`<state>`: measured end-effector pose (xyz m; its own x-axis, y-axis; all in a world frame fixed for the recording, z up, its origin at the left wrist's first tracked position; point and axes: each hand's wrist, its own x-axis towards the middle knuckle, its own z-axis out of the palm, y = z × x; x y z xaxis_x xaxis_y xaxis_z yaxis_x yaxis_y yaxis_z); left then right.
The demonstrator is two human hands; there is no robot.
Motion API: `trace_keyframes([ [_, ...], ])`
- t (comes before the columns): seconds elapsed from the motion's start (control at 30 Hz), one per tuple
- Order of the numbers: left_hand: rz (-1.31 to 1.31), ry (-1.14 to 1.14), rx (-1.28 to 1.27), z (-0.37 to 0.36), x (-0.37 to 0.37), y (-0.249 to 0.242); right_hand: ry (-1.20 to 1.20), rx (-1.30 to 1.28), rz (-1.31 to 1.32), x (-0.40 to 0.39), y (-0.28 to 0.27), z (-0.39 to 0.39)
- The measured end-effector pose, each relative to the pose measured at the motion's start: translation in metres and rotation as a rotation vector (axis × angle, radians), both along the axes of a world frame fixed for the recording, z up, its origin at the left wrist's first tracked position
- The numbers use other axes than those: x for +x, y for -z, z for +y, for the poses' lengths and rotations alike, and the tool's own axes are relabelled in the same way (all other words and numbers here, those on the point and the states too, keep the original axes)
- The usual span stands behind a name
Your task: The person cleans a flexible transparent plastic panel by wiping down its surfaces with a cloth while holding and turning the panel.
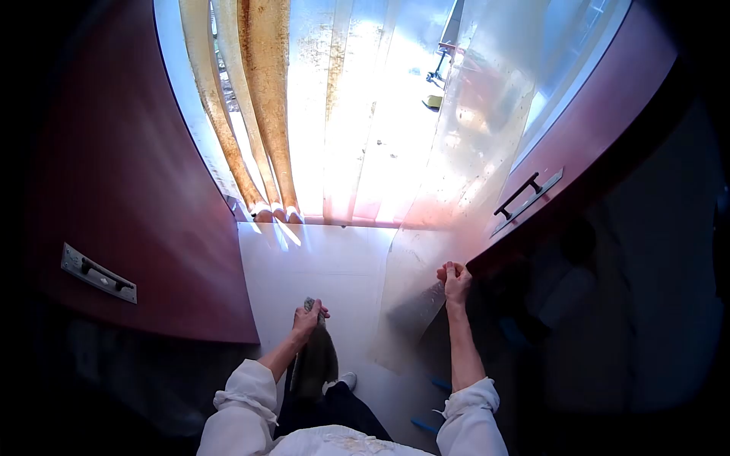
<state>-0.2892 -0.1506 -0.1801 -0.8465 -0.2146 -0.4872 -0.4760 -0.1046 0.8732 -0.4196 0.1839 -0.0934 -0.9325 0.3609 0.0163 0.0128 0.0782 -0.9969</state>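
Note:
My left hand (308, 318) is closed around the top of a dark, greyish-brown cloth (315, 357), which hangs down in front of my legs. On the right, my right hand (455, 281) has its fingers closed at the edge of a clear plastic curtain strip (426, 254). That strip is drawn inward from the doorway, its lower end hanging over the pale floor (312, 262). Marks and smudges show on its surface.
Red door leaves stand on both sides: the left door (152, 190) with a handle (106, 273), the right with another handle (526, 199). Yellowed curtain strips (266, 114) hang at the left of the bright doorway. A raised sill (350, 223) crosses its bottom.

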Motion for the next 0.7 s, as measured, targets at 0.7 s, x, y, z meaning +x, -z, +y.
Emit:
trace_keyframes([
  [0.7,0.549,0.346,0.246,-0.005,-0.010,-0.233,-1.082,-0.183,-0.104,0.074,0.007,-0.184],
])
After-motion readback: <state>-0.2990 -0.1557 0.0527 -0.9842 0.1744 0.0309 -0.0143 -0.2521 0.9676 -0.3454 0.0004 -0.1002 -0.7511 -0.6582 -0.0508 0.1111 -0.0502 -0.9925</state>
